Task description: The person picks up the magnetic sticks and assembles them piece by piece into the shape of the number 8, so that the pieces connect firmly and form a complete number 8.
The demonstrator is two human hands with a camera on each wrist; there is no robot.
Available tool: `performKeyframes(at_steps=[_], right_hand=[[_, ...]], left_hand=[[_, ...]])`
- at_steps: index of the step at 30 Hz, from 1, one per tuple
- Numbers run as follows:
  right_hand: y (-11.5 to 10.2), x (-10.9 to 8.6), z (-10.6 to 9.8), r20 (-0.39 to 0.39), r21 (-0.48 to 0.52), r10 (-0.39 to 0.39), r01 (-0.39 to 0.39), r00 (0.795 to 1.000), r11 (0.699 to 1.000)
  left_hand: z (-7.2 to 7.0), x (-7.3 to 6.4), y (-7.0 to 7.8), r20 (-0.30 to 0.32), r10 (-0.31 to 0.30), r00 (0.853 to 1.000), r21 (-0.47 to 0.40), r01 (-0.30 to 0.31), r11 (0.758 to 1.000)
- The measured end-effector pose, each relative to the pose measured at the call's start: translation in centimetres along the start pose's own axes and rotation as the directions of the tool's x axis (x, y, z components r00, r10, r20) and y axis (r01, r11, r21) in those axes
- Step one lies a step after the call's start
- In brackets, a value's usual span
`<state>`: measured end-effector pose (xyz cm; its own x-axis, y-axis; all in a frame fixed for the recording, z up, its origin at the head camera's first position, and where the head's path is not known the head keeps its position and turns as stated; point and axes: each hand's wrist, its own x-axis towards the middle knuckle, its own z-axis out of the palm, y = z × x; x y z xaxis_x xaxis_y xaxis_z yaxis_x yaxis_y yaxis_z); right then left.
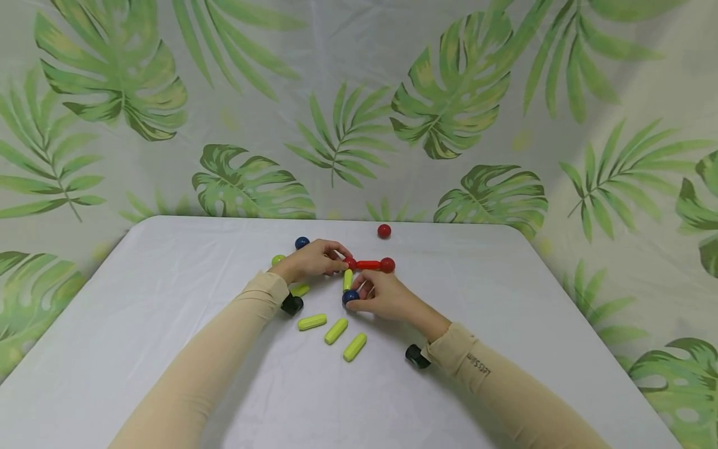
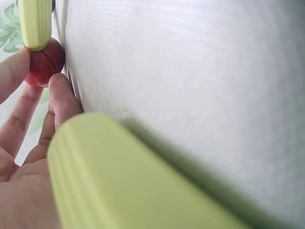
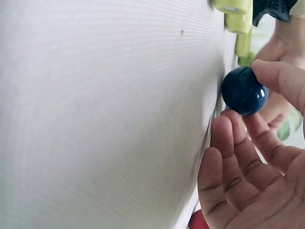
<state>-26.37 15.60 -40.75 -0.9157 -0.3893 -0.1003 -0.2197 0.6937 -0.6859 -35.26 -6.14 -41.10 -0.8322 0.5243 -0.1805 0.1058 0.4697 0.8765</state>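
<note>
My left hand (image 1: 320, 257) pinches a red ball (image 2: 46, 64) between thumb and fingers. A yellow-green rod (image 1: 348, 280) runs from that ball toward me to a blue ball (image 3: 244, 90). The thumb and fingers of my right hand (image 1: 387, 295) grip this blue ball low over the table. To the right of the held red ball, a red rod (image 1: 368, 265) leads to a second red ball (image 1: 387, 265).
Several loose yellow-green rods (image 1: 336, 331) lie on the white table (image 1: 477, 287) nearer me. Beyond the hands are another red ball (image 1: 384, 231) and a blue ball (image 1: 302, 242). A yellow-green ball (image 1: 278, 259) shows beside the left wrist. Leaf-patterned cloth (image 1: 348, 137) hangs behind.
</note>
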Motion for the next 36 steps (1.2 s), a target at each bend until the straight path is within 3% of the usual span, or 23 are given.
performKeyframes(at_steps=[36], right_hand=[[-0.43, 0.52, 0.03, -0.006, 0.023, 0.027, -0.027, 1.000, 0.999]], left_hand=[[-0.43, 0.69, -0.13, 0.000, -0.032, 0.999, -0.010, 0.032, 0.999]])
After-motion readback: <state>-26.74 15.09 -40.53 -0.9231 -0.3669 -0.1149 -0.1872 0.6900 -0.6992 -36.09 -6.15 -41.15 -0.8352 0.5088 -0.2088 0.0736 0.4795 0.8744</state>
